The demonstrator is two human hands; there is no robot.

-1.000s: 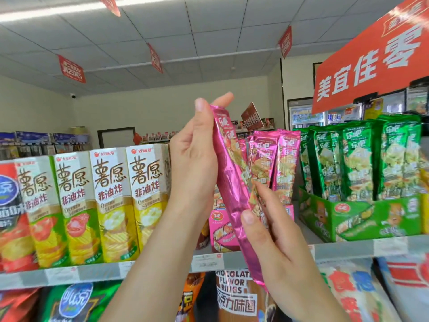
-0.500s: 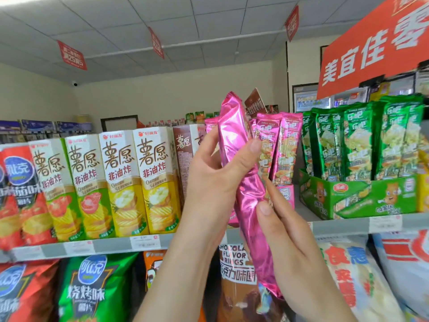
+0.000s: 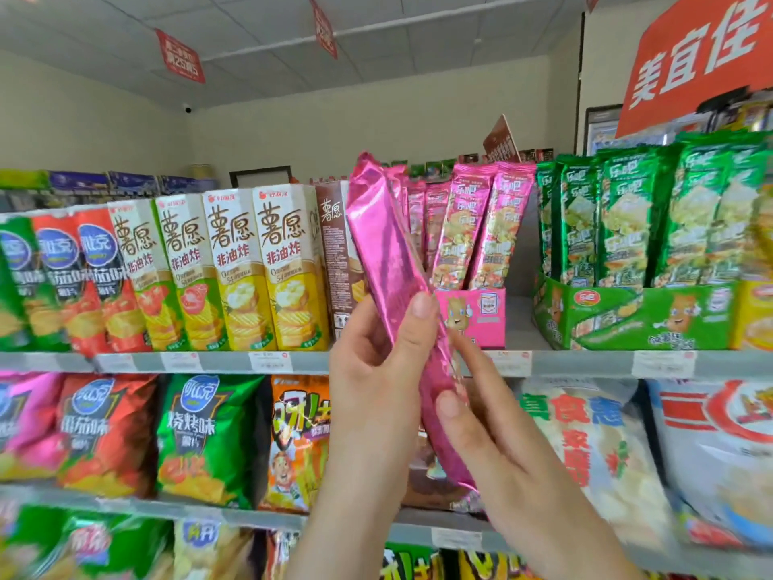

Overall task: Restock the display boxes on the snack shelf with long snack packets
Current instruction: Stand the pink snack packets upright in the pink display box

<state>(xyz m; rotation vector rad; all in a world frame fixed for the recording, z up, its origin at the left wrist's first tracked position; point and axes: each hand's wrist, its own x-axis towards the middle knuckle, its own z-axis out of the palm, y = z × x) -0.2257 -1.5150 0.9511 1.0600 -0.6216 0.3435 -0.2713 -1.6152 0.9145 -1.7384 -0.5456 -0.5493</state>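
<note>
Shelf (image 3: 226, 362): sits higher in view than 1 s ago, so the head has tipped down and more lower rows show.

Green box (image 3: 652, 318), at 3 o'clock from centre, looks full w/ green pkts (image 3: 627, 219); no gap visible.

Pink box (image 3: 477, 316) is just beside the packet, at its 3 o'clock. It holds a few upright pink pkts (image 3: 481, 228). Can't tell how much room is left at its L side, since the held one hides it.

Packet (image 3: 385, 244): long, pink, in the air in front of the shelf, not in any box yet. It leans, top at 11 o'clock, bottom at 5. Since 1 s ago it's been turned so the plain foil side faces the camera. Its top end is now approx level w/ the pink pkts' tops.

L hand (image 3: 372, 378): was up at the packet's top end, now at mid-length, fingers wrapped behind, thumb across the front.

R hand (image 3: 502, 454): still pinching the lower part, thumb on the front.

Meaning, prob: regrip done and packet lined up for the pink box. Next is to lift the bottom end over the box's front wall & drop it in upright. Foil looks slippery, so keep both grips til it's seated.
</note>
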